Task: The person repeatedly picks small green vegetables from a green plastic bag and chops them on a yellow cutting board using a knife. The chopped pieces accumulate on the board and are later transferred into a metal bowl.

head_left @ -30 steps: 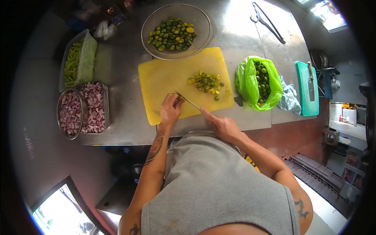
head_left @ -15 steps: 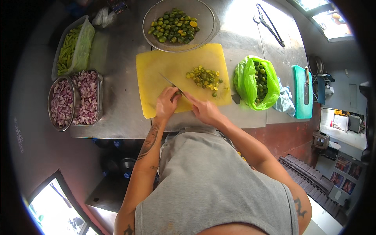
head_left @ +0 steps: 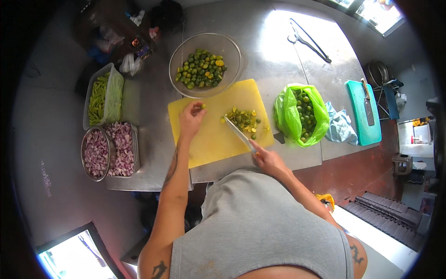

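My left hand point(head_left: 190, 119) is over the left part of the yellow cutting board point(head_left: 206, 148), its fingertips pinching a small green citrus fruit point(head_left: 203, 106), close to the near side of the mesh strainer point(head_left: 238, 74). With my right hand point(head_left: 270, 162) I grip a knife point(head_left: 240, 135) by its handle at the board's near right edge. The blade slants away to the left, its tip at the left side of a pile of cut citrus pieces point(head_left: 245, 120). Uncut green fruits, with a few yellowish ones, fill the strainer's bottom.
Right of the board stand a green plastic bag point(head_left: 288, 111) of fruits, a blue cloth point(head_left: 341, 125) and a teal board point(head_left: 355, 104) with another knife. Tongs point(head_left: 310, 42) lie at the back. To the left are a tub of green vegetables point(head_left: 98, 100) and containers of chopped onions point(head_left: 121, 149).
My hands, together at the board's near edge before, are now apart. The left has moved away toward the strainer with the fruit; the right has swung the knife over to the cut pile.
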{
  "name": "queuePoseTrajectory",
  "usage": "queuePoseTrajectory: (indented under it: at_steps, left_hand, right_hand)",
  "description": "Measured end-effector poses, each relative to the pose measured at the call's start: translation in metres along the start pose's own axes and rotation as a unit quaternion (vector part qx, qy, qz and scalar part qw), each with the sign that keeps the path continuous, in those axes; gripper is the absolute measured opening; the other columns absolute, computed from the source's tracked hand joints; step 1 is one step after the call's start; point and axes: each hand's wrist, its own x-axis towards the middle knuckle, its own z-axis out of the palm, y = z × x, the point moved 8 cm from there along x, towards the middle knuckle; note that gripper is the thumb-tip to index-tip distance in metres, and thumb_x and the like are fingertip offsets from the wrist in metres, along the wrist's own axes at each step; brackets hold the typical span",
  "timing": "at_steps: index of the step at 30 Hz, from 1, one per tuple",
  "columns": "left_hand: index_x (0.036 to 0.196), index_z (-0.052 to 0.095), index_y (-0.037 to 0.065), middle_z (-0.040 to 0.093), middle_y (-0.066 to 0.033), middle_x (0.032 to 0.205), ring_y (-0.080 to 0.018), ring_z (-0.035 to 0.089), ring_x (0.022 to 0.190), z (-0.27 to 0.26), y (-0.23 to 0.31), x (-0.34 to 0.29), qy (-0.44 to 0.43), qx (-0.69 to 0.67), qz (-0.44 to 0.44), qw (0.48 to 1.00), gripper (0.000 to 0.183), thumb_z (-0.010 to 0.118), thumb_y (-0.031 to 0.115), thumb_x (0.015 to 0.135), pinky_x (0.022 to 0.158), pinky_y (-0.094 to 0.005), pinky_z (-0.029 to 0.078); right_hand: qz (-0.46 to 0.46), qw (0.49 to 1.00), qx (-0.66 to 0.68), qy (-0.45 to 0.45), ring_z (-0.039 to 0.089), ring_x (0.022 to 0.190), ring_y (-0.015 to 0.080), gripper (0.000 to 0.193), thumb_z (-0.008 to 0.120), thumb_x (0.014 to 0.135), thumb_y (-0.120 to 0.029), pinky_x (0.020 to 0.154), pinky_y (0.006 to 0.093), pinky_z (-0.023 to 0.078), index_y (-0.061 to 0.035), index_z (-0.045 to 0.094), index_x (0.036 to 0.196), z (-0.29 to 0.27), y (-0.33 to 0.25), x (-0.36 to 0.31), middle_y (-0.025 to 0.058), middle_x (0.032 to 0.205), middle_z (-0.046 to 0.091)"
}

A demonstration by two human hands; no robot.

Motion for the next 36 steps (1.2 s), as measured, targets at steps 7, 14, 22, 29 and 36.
queuePoseTrajectory:
  at_steps: [7, 14, 22, 29, 36]
  left_hand:
    - [0.117, 0.075, 0.001, 0.075, -0.0185, 0.111, -0.0359, 0.073, 0.104, 0.021, 0.045, 0.101, -0.102, 0.354, 0.096, 0.925, 0.029, 0.080, 0.008, 0.090, 0.091, -0.0460, 0.058]
    - [0.120, 0.076, -0.002, 0.077, -0.0224, 0.116, -0.0376, 0.074, 0.109, 0.033, 0.032, 0.131, -0.144, 0.407, 0.015, 0.902, 0.034, 0.082, 0.015, 0.090, 0.094, -0.0492, 0.058]
    - [0.111, 0.080, 0.004, 0.079, -0.0206, 0.105, -0.0375, 0.075, 0.102, 0.030, 0.014, 0.147, -0.111, 0.460, 0.026, 0.881, 0.031, 0.083, 0.021, 0.085, 0.088, -0.0486, 0.058]
    - [0.117, 0.079, 0.003, 0.078, -0.0196, 0.101, -0.0379, 0.075, 0.088, 0.031, 0.057, 0.121, -0.059, 0.436, 0.102, 0.892, 0.037, 0.082, 0.024, 0.088, 0.084, -0.0487, 0.058]
    - [0.136, 0.072, 0.008, 0.071, -0.0172, 0.127, -0.0320, 0.069, 0.116, 0.205, 0.173, 0.051, -0.128, 0.214, 0.200, 0.947, 0.048, 0.082, 0.017, 0.090, 0.096, -0.0419, 0.057]
  right_hand:
    - [0.007, 1.000, -0.013, -0.001, 0.073, 0.084, 0.0399, 0.069, 0.056, 0.104, -0.017, 0.081, 0.0485, 0.057, -0.0315, 0.038, 0.168, 0.002, 0.008, 0.001, 0.0214, 0.092, 0.074]
    - [-0.040, 0.999, 0.001, 0.029, 0.070, 0.074, 0.0436, 0.071, 0.054, 0.102, -0.014, 0.072, 0.0545, 0.056, -0.0350, 0.037, 0.167, 0.001, 0.008, -0.001, 0.0251, 0.078, 0.069]
    - [-0.025, 0.999, -0.021, 0.003, 0.071, 0.072, 0.0408, 0.077, 0.056, 0.098, -0.010, 0.070, 0.0537, 0.057, -0.0367, 0.037, 0.168, 0.008, 0.014, 0.004, 0.0196, 0.081, 0.071]
    - [-0.070, 0.997, -0.005, 0.014, 0.071, 0.071, 0.0403, 0.073, 0.055, 0.100, -0.016, 0.066, 0.0542, 0.056, -0.0382, 0.038, 0.167, 0.003, 0.015, 0.007, 0.0204, 0.079, 0.070]
    - [-0.095, 0.994, 0.058, -0.001, 0.070, 0.070, 0.0417, 0.069, 0.053, 0.102, -0.018, 0.068, 0.0555, 0.056, -0.0385, 0.040, 0.166, 0.004, 0.025, 0.013, 0.0218, 0.079, 0.069]
